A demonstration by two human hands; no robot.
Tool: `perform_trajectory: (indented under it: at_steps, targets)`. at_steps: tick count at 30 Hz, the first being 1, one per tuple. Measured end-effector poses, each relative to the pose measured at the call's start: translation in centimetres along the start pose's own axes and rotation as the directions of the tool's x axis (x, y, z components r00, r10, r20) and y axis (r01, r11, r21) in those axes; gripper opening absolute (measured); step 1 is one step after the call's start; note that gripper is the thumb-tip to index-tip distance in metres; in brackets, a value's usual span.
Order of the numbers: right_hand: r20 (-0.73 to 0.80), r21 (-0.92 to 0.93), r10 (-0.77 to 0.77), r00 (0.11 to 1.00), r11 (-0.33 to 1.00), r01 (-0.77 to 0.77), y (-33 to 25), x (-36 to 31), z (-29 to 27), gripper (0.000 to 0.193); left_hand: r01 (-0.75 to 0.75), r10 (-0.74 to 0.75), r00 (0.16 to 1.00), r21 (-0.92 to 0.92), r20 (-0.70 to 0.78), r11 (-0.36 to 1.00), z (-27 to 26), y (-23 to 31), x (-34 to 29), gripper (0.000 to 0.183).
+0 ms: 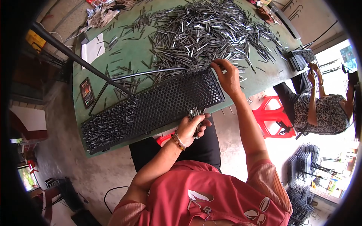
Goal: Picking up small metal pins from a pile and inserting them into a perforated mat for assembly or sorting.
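Left hand (188,130) curls round metal strips (195,113); loosening could spill them. Right hand (229,78), part-curled at two o'clock on the perforated tray (166,102): any hold, cannot tell

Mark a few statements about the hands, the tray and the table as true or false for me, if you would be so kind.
1. The left hand holds a bunch of thin metal strips. True.
2. The phone is in the right hand. False: it lies on the green table, while the right hand is at the upper right corner of the black perforated tray.
3. The tray's left end is packed with strips, while most holes farther right look unfilled. True.
4. The large pile of loose strips is on the floor. False: it is on the table, beyond the tray.
5. The bracelets are on the right wrist. False: they are on the left wrist.
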State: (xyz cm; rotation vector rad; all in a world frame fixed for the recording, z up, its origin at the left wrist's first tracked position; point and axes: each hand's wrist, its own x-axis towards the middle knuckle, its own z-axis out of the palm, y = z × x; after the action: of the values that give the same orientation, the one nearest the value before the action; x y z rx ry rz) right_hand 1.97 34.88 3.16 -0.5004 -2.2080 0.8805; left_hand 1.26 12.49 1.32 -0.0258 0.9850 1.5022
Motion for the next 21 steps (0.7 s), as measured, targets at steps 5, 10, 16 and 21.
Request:
perform_trajectory:
  at_steps: [5,10,16,21]
  targets:
    - [0.107,0.03,-0.074,0.991,0.997,0.071,-0.49,0.1,-0.34,0.015,0.003,-0.003,1.0,-0.014,0.004,1.0,-0.28,-0.11,-0.03,0.024]
    - [0.126,0.115,0.062,0.99,0.99,-0.077,-0.29,-0.43,0.3,0.018,-0.001,0.001,1.0,-0.013,-0.004,1.0,-0.08,-0.07,-0.23,0.024]
    - [0.133,0.046,-0.092,0.987,0.995,0.086,-0.38,0.0,-0.08,0.017,-0.013,0.013,1.0,-0.024,-0.003,1.0,-0.18,-0.09,-0.45,0.024]
    - [0.251,-0.012,-0.183,0.95,0.981,0.192,-0.23,0.18,0.03,0.014,-0.009,0.009,1.0,-0.025,-0.007,1.0,-0.19,-0.21,-0.39,0.024]
